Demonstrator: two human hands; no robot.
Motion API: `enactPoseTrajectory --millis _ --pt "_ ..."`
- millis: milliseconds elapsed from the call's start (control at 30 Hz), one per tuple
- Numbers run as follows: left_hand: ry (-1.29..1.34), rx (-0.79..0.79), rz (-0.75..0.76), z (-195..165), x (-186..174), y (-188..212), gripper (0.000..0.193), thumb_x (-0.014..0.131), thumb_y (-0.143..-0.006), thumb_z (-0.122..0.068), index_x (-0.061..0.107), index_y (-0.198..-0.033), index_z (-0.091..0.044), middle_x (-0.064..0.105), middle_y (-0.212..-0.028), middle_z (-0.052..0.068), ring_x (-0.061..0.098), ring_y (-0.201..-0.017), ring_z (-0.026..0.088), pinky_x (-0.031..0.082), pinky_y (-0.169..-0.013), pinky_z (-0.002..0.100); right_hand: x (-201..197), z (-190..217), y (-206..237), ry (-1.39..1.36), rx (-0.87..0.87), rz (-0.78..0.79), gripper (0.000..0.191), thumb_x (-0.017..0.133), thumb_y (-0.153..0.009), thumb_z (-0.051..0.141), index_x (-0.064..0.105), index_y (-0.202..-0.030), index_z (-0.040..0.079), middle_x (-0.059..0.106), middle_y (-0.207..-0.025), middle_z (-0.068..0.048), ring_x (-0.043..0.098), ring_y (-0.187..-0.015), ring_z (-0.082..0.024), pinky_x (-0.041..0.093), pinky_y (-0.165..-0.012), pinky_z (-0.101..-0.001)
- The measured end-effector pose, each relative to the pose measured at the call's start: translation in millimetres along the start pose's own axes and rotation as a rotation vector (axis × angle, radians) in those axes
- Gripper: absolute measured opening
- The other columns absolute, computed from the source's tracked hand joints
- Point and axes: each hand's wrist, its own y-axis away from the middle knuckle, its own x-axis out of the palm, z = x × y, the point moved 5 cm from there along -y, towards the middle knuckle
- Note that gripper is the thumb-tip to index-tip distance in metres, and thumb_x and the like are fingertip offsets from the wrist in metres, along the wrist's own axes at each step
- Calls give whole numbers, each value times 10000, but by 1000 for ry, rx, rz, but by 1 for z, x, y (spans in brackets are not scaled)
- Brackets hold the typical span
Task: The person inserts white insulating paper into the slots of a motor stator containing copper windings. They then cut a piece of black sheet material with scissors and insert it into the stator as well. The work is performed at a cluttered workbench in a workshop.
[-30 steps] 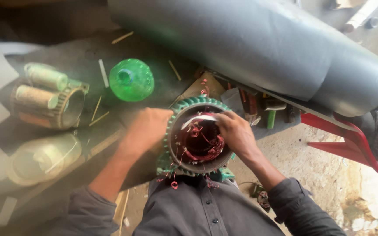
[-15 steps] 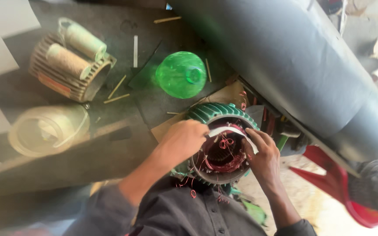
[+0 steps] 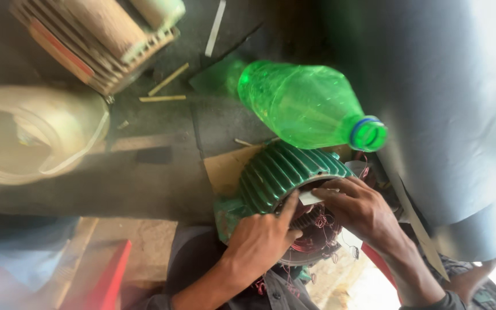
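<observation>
A green ribbed motor stator housing (image 3: 285, 172) lies on its side at the table edge, with reddish copper windings (image 3: 317, 227) showing in its open bore. My left hand (image 3: 262, 238) rests on the rim, thumb up against a white strip of insulation paper (image 3: 311, 197). My right hand (image 3: 360, 209) pinches that same strip from the right, at the top of the bore. Just behind the housing stands a green plastic bottle (image 3: 302, 103) with a blue neck ring.
A second ribbed housing holding paper rolls (image 3: 96, 37) sits at the back left. A pale coil of tubing (image 3: 33, 135) lies at left. Thin sticks (image 3: 165, 89) are scattered on the dark table. A large grey cylinder (image 3: 449, 103) fills the right side. A red edge (image 3: 107, 275) shows lower left.
The view has moved much closer and shifted, so the stator and bottle look larger. Both hands stay at the bore's top rim with the white strip.
</observation>
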Motion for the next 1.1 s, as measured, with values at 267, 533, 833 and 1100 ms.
enactPoseTrajectory --millis 267,533,833,1100 --pt "-78 29 -256 3 18 -6 553 671 -966 -276 561 -1428 7 701 -626 149 694 -465 257 570 -419 380 9 -2 6 169 -220 -259 273 765 -765 8 767 -1028 79 781 -954 -49 765 -887 -205 636 -787 -316" --pt "-77 -18 -376 1 27 -6 446 704 -904 -216 679 -1284 18 715 -601 130 698 -450 242 567 -403 363 4 -8 13 107 -188 -324 163 744 -801 -16 760 -959 19 768 -922 -86 768 -863 -231 630 -794 -335" --pt "4 -24 -417 4 19 -11 428 733 -881 -259 703 -1191 34 726 -638 136 713 -474 233 563 -407 350 4 -23 27 -13 38 -323 168 723 -842 -41 740 -991 34 766 -975 -86 774 -904 -207 625 -768 -296" --pt "-69 -39 -190 4 29 -16 459 681 -973 -293 638 -1289 38 732 -684 141 719 -491 241 567 -409 371 0 -6 12 23 25 -173 274 756 -742 -1 762 -1008 66 754 -985 -72 748 -874 -214 608 -728 -306"
